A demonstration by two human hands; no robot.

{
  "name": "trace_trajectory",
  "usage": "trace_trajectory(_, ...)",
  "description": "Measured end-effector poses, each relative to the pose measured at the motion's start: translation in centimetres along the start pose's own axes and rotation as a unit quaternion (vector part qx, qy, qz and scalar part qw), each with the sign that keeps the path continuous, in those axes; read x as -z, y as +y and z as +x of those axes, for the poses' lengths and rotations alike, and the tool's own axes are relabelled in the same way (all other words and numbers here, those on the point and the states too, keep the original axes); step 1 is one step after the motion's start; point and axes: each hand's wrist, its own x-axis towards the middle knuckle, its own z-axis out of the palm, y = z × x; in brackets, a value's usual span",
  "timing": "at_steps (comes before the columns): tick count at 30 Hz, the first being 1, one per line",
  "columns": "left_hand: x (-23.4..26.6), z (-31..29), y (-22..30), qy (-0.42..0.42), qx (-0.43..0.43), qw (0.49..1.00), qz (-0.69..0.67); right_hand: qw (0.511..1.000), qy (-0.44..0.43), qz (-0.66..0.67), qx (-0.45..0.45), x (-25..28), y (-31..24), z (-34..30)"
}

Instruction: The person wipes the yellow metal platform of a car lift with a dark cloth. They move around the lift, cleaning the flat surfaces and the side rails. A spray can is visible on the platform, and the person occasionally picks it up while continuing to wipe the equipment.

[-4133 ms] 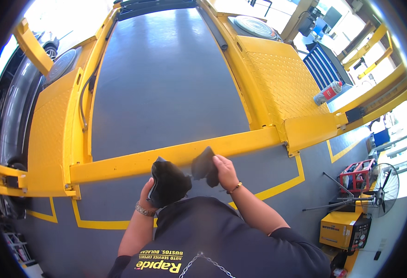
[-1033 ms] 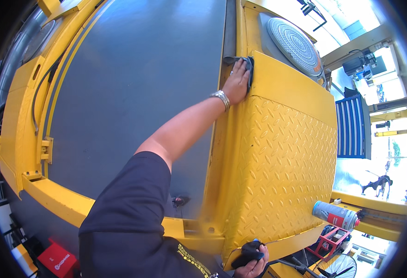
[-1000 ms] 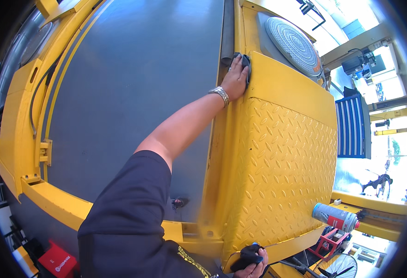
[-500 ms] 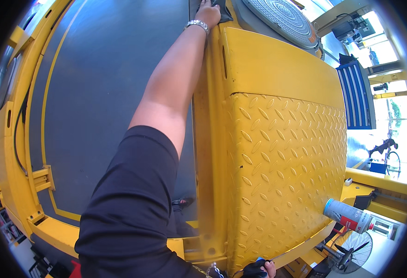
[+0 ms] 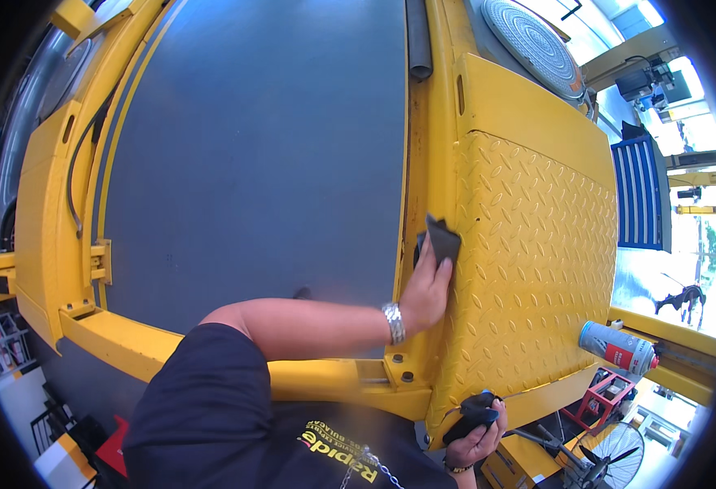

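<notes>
My left hand [image 5: 425,293], with a silver band at the wrist, presses a dark grey cloth [image 5: 441,242] against the side edge of the yellow lift ramp [image 5: 529,244]. Its fingers lie over the folded cloth. My right hand [image 5: 476,442], low at the ramp's near corner, is closed around a bunched black cloth [image 5: 469,416] with a bit of blue showing. A grey-blue and red spray can [image 5: 617,348] lies tilted at the ramp's right edge, apart from both hands. Diamond-shaped tread covers the ramp, and its far part is smooth.
Yellow beams [image 5: 130,346] frame a dark grey floor [image 5: 252,163]. A round metal turnplate [image 5: 531,42] lies beyond the ramp. At the right stand a blue drawer cabinet [image 5: 641,194] and a fan [image 5: 610,460]. A black hose [image 5: 81,175] hangs along the left runway.
My left hand has come back from the far end of the ramp to its near side edge, the elbow now bent. More of my right hand shows, holding its black cloth.
</notes>
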Motion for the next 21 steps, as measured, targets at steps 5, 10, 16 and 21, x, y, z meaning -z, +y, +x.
trace_trajectory(5, -0.6, -6.1, -2.5, -0.022, -0.032, 0.999, 0.02, 1.0, 0.014, 0.009, 0.008, -0.1, -0.9, 0.3)
trace_trajectory(10, 0.7, 9.7, -1.8, 0.085, -0.033, 0.995, -0.051, 0.999, 0.027, 0.024, 0.026, -0.4, -0.9, 0.7)
trace_trajectory(16, 0.4, 11.0, 0.4, 0.072, 0.071, 0.99, -0.099, 0.998, 0.058, 0.021, 0.031, -0.4, -1.1, 0.9)
trace_trajectory(21, 5.2, -7.2, 3.2, -0.196, 0.267, 0.943, 0.037, 0.997, 0.058, 0.02, 0.04, -0.3, -0.8, 1.0)
